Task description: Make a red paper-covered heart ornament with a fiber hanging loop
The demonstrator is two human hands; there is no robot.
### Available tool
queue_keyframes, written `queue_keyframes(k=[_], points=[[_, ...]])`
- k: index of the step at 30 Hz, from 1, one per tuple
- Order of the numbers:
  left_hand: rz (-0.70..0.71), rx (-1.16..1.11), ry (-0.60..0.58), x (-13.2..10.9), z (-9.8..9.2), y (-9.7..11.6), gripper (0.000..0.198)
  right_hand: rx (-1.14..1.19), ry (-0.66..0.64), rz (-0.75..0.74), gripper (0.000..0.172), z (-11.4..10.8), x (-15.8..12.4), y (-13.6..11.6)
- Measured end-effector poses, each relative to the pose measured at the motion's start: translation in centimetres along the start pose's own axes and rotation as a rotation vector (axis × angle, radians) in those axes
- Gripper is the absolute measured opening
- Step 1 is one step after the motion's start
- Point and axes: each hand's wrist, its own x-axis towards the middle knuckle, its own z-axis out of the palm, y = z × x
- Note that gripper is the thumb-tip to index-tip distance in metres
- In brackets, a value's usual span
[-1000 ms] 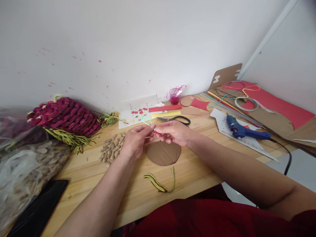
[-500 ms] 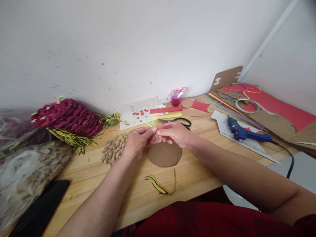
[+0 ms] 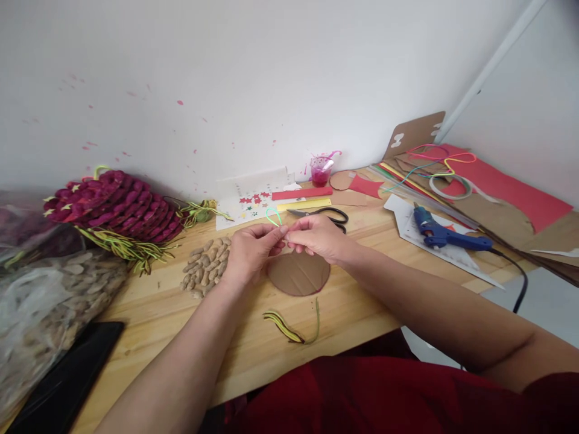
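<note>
Over the cardboard disc (image 3: pixel 298 274), green loop (image 3: pixel 271 215) pinched between left hand (image 3: pixel 248 250) and right hand (image 3: pixel 319 238), fingertips together.

1. The left hand (image 3: pixel 246 253) and the right hand (image 3: pixel 319 238) are bare.
2. Both forearms show uncovered from wrist to past the elbow.
3. A dark red garment (image 3: pixel 384 398) fills the bottom edge, plain and softly folded.
4. At the lower right corner its sleeve (image 3: pixel 558 401) meets the right upper arm.
</note>
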Motion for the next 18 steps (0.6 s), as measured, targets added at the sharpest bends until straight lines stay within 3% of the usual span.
queue_keyframes(k=[5, 13, 15, 18], points=[[0.055, 0.023, 0.005, 0.2, -0.2, -0.1, 0.035, -0.054, -0.028, -0.034, 0.007, 0.0, 0.0, 0.1], [0.097, 0.08, 0.044, 0.7, -1.0, -0.3, 0.034, -0.439, 0.021, -0.254, 0.021, -2.0, 0.4, -0.1], [0.114, 0.086, 0.039, 0.8, -1.1, -0.3, 0.033, -0.405, 0.052, -0.299, 0.023, -2.4, -0.9, -1.1], [0.142, 0.094, 0.04, 0.9, -1.1, -0.4, 0.031, -0.33, 0.125, -0.433, 0.018, -3.3, -5.3, -4.7]])
